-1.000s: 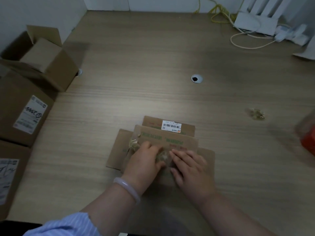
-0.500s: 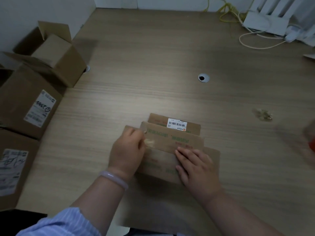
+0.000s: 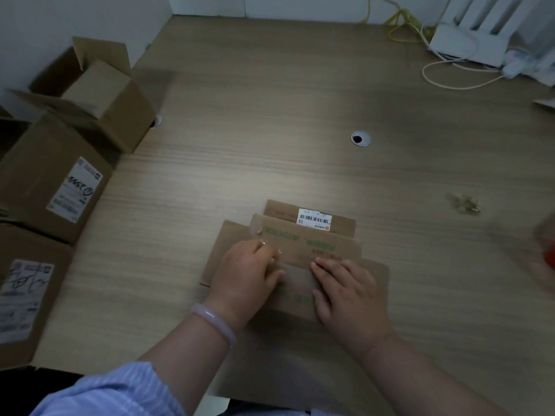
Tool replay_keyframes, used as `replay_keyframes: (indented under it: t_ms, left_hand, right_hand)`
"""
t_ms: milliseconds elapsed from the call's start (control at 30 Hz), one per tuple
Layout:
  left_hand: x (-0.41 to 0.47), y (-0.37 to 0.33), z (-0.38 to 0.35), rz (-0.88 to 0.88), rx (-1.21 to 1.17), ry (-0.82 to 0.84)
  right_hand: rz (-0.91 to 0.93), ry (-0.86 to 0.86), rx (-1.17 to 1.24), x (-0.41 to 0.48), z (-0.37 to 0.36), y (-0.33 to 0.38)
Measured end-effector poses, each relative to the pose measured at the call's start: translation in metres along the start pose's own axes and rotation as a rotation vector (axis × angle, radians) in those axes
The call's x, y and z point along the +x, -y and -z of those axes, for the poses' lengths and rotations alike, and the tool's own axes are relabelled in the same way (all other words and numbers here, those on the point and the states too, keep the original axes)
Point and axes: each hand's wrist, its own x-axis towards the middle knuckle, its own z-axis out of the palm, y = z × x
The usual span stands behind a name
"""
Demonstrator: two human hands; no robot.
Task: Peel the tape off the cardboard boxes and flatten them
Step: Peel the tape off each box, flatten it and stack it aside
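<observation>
Tape (image 3: 278,252) is glinting at the fingertips of my left hand (image 3: 244,276), which seems to be pinching it near the left end of the flattened box (image 3: 312,235). The box is lying on the tabletop (image 3: 270,145), long axis running left to right. My right hand (image 3: 350,292) is pressing flat on it, fingers straight, just right of the pinch, so the peel is likely going leftward.

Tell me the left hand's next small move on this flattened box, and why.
Probably pull the tape up and leftward, off the box. The left hand pinches that clear strip where it seems to cling to the cardboard, and the right hand lies flat on the box, holding it down against the pull.
</observation>
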Motion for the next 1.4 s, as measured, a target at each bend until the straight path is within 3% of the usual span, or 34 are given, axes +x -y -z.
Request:
replay_keyframes:
  t_ms: [233,433,533,667,867,967,1033,1100,1200,1300,1400]
  left_hand:
    - [0.004,0.008,-0.006,0.115,0.020,-0.182]
    - [0.017,0.025,-0.002,-0.092,0.119,-0.224]
    - [0.020,0.028,0.002,-0.069,0.097,-0.190]
    - [0.020,0.032,0.010,0.265,-0.222,-0.172]
    - [0.019,0.038,0.014,0.818,-0.962,-0.357]
    - [0.020,0.032,0.014,1.001,-1.381,-0.428]
    - [0.019,0.033,0.012,1.009,-1.503,-0.439]
    - [0.017,0.040,0.010,0.894,-1.296,-0.385]
    - [0.013,0.055,0.016,0.598,-0.714,-0.240]
    - [0.016,0.063,0.025,0.370,-0.455,-0.087]
    - [0.017,0.066,0.028,0.279,-0.288,-0.005]
  right_hand:
    - [-0.047,0.044,-0.024,0.010,-0.002,0.020]
    - [0.003,0.073,-0.021,0.009,-0.010,0.015]
    - [0.001,0.062,-0.032,0.007,-0.011,0.017]
    - [0.005,0.055,-0.037,0.007,-0.012,0.017]
    - [0.022,0.068,-0.049,0.007,-0.012,0.019]
    - [0.029,0.074,-0.044,0.008,-0.011,0.019]
    - [0.025,0.078,-0.043,0.008,-0.011,0.020]
    - [0.015,0.088,-0.037,0.009,-0.009,0.022]
    - [0.003,0.104,-0.037,0.010,-0.009,0.022]
    - [-0.026,0.099,-0.038,0.014,-0.006,0.027]
    - [-0.072,0.131,-0.086,0.026,0.000,0.039]
